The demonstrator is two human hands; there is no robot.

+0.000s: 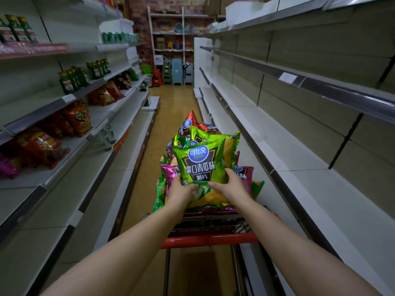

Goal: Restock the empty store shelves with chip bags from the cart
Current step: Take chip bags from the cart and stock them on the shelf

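Fingers of the left hand (pixel 181 190) and the right hand (pixel 232 186) curl round the bottom edge of a green chip bag (pixel 202 163), held just above the other bags (pixel 191 119) in the cart (pixel 209 240). It looks puffy, light and slippery, and chips break, so hold the edges softly. Bare shelves (pixel 299 189) wait on the right. Orange bags (pixel 78 118) and bottles (pixel 72 80) sit on the left shelves (pixel 96 159). Nothing seems to block the way.

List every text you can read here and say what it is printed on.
"可比克 copico": blue badge on the green chip bag.
"爽口青瓜味": same bag, middle.
"CUCUMBER FLAVOR": same bag, just below.
"薯片": same bag, lowest.
Too blurred to read: orange snack bags, green bottles, white shelf tag.
Mostly hidden: print on the pink bag.
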